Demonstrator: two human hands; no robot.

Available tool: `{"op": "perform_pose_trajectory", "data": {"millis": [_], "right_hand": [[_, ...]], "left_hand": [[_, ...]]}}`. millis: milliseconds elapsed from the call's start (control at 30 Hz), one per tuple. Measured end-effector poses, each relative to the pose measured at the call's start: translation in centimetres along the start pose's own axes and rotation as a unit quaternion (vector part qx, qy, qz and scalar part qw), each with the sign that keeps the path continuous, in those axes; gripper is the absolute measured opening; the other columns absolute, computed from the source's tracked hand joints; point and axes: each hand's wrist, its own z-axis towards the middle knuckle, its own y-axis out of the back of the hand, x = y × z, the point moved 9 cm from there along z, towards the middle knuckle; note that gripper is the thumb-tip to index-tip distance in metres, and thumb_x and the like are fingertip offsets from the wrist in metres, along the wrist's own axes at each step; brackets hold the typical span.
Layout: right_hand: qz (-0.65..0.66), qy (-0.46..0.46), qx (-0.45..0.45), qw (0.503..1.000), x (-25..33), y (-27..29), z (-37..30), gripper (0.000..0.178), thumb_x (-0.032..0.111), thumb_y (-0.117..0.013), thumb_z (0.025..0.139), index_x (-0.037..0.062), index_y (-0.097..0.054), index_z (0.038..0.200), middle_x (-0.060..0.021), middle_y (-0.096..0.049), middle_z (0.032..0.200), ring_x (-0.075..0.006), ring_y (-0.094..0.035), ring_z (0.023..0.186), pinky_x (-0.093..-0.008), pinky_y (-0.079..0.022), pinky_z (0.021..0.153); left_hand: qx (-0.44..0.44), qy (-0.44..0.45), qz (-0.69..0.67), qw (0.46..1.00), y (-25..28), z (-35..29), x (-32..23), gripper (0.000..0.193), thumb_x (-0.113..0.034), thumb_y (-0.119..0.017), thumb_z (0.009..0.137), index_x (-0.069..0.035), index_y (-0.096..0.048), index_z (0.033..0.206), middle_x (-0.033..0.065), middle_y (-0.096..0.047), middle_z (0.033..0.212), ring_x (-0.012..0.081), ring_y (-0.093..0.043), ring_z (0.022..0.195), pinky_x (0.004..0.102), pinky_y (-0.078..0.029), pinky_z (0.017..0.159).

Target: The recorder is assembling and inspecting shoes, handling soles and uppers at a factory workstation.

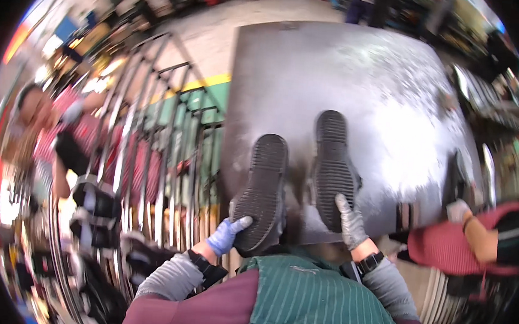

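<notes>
Two dark-soled shoes held sole-up at a broad metal table

The left shoe (262, 189) and the right shoe (333, 170) appear side by side over the near part of the grey metal table (314, 63), ridged soles facing up; whether they rest on it or hang just above, I cannot tell. The left hand (223, 236), in a bluish glove, grasps the left shoe by its near end, thumb across the sole. The right hand (351, 222), in a grey glove, grips the right shoe at its near right edge.

The tabletop is smooth at its left and mottled toward the far right, with a bright glare (405, 148) on its right half. Along its left side stands a rack of metal bars (171, 89), with dark shoes (97, 208) at its lower left. Beyond the rack, the floor shows a green area (218, 96) edged by a yellow stripe (208, 81), then pale grey concrete (276, 9). A co-worker in striped red (84, 128) is behind the bars; another's gloved hand (458, 210) is near the table's right edge. The room's far edges are cluttered and blurred.
</notes>
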Motion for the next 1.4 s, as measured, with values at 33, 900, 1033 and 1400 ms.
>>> {"op": "perform_pose_trajectory", "data": {"millis": [33, 900, 1033, 1400], "right_hand": [[-0.053, -0.106, 0.046, 0.992, -3.0, 1.0, 0.7, 0.070, 0.057, -0.068, 0.081, -0.0031, -0.061, 0.116, -0.0088, -0.065, 0.107, -0.0137, -0.058, 0.092, -0.0302, -0.047, 0.084], [0.043, 0.056, 0.269, 0.961, 1.6, -20.2, -1.2, 0.032, 0.011, -0.070, 0.083, 0.0048, -0.063, 0.114, -0.0016, -0.064, 0.101, -0.0120, -0.056, 0.095, -0.0281, -0.046, 0.089], [0.096, 0.095, 0.254, 0.958, 1.9, -19.2, -1.9, 0.031, 0.007, -0.071, 0.082, 0.0067, -0.064, 0.111, 0.0002, -0.065, 0.098, -0.0094, -0.057, 0.094, -0.0274, -0.047, 0.088], [0.219, 0.053, 0.247, 0.942, 1.7, -12.3, -10.1, 0.031, 0.029, -0.068, 0.089, 0.0072, -0.063, 0.110, -0.0006, -0.062, 0.107, -0.0103, -0.058, 0.095, -0.0273, -0.048, 0.088]], "left_hand": [[-0.007, -0.016, -0.012, 1.000, 0.0, -0.5, 1.8, 0.058, -0.034, -0.068, 0.087, 0.003, -0.053, 0.128, 0.0118, -0.061, 0.121, 0.0198, -0.059, 0.109, 0.0342, -0.044, 0.099], [0.070, -0.279, 0.114, 0.951, -5.0, 5.6, -9.3, 0.026, -0.022, -0.058, 0.092, -0.002, -0.064, 0.107, 0.0055, -0.066, 0.099, 0.0137, -0.060, 0.094, 0.0277, -0.046, 0.089], [0.065, -0.321, 0.165, 0.930, -7.1, 4.1, -10.2, 0.029, -0.026, -0.054, 0.093, -0.001, -0.064, 0.104, 0.0056, -0.066, 0.097, 0.0143, -0.060, 0.092, 0.0278, -0.046, 0.085], [0.056, -0.444, 0.317, 0.836, -14.2, -6.5, -6.2, 0.053, -0.031, -0.060, 0.087, 0.003, -0.048, 0.127, 0.0128, -0.059, 0.115, 0.0220, -0.056, 0.107, 0.0337, -0.042, 0.097]]}}
